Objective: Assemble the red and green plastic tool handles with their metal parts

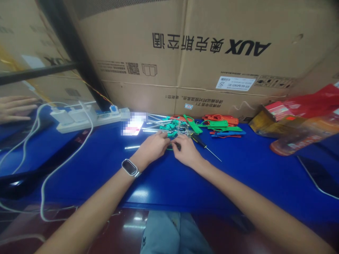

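Observation:
My left hand, with a smart band on its wrist, and my right hand meet above the blue table, fingertips pinched close together. Whatever they grip is small and mostly hidden by the fingers; a bit of green shows beneath them. A silver rod sticks out to the left of my left hand. Just beyond the fingers lies a pile of silver rods with teal parts. A screwdriver with a black and yellow handle rests by my right hand, its shaft pointing toward the right front.
Green plastic pieces, orange pieces and a blue piece lie behind to the right. A power strip with white cables and a bright blurred screen are left. A bottle stands right; cardboard walls the back. Another person's hand appears far left.

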Action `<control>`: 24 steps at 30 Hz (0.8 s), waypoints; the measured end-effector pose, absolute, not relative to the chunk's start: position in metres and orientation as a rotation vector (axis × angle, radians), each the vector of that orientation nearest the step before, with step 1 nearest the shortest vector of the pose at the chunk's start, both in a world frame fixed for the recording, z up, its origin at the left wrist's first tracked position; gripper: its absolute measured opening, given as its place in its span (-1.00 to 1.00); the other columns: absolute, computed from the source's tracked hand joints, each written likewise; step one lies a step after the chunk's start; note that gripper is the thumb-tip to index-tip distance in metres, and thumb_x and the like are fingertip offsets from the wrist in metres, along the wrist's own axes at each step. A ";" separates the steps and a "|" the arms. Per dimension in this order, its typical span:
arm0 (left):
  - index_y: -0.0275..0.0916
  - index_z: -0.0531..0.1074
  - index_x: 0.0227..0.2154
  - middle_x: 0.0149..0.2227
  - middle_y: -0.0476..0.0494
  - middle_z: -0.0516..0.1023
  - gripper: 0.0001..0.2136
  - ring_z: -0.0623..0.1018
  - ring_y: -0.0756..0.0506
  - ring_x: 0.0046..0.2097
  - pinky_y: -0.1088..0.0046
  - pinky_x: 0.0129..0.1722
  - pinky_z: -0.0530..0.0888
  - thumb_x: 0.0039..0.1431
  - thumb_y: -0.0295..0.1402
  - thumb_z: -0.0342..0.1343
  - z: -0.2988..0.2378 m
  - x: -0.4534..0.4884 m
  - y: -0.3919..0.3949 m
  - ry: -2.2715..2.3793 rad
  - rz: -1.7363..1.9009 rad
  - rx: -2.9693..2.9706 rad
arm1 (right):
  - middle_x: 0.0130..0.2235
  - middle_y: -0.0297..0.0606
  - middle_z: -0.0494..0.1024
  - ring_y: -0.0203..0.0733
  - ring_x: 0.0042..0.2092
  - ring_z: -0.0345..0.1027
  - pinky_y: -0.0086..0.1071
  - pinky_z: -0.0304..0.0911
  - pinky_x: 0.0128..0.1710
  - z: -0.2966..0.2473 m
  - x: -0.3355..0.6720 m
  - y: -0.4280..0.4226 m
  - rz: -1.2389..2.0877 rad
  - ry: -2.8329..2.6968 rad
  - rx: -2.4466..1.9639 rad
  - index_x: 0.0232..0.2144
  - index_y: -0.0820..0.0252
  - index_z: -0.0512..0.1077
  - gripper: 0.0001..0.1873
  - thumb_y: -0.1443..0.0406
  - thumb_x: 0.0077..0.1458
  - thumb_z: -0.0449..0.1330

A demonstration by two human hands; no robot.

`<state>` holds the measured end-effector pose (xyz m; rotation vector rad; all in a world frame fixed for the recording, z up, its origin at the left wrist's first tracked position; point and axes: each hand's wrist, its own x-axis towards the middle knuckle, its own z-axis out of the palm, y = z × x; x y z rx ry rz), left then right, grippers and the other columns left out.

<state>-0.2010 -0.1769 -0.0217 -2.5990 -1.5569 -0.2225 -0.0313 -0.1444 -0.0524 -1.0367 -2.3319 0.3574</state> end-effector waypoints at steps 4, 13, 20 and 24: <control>-0.34 0.53 -0.28 -0.21 -0.27 0.50 -0.76 0.48 -0.20 -0.13 0.29 -0.21 0.46 0.33 -0.48 -0.06 -0.020 -0.202 -0.178 -1.590 -0.195 -2.594 | -0.23 -0.17 0.58 -0.09 -0.13 0.40 -0.20 0.29 -0.05 -0.055 -0.029 -0.146 0.419 -2.292 -0.997 -0.23 0.21 0.59 -0.77 0.43 0.15 0.14; -0.29 0.57 -0.23 -0.22 -0.21 0.52 -0.78 0.53 -0.12 -0.21 0.39 -0.26 0.44 0.35 -0.41 -0.01 -0.021 -0.208 -0.178 -1.617 -0.254 -2.639 | -0.18 -0.14 0.58 -0.06 -0.08 0.38 -0.16 0.26 0.01 -0.058 -0.027 -0.149 0.397 -2.330 -0.990 -0.17 0.19 0.59 -0.75 0.41 0.20 0.12; -0.38 0.54 -0.29 -0.22 -0.30 0.54 -0.80 0.56 -0.19 -0.17 0.33 -0.25 0.46 0.29 -0.53 -0.01 -0.006 -0.191 -0.173 -1.542 0.041 -2.579 | -0.22 -0.15 0.56 -0.05 -0.09 0.36 -0.18 0.25 -0.02 -0.058 -0.028 -0.148 0.337 -2.381 -1.008 -0.20 0.20 0.56 -0.77 0.42 0.20 0.11; -0.43 0.53 -0.26 -0.19 -0.35 0.55 -0.81 0.54 -0.26 -0.07 0.25 -0.14 0.48 0.23 -0.63 0.00 -0.006 -0.189 -0.170 -1.373 0.180 -2.591 | -0.22 -0.12 0.57 -0.04 -0.08 0.38 -0.17 0.27 -0.02 -0.056 -0.028 -0.150 0.348 -2.379 -1.032 -0.24 0.23 0.54 -0.80 0.41 0.21 0.11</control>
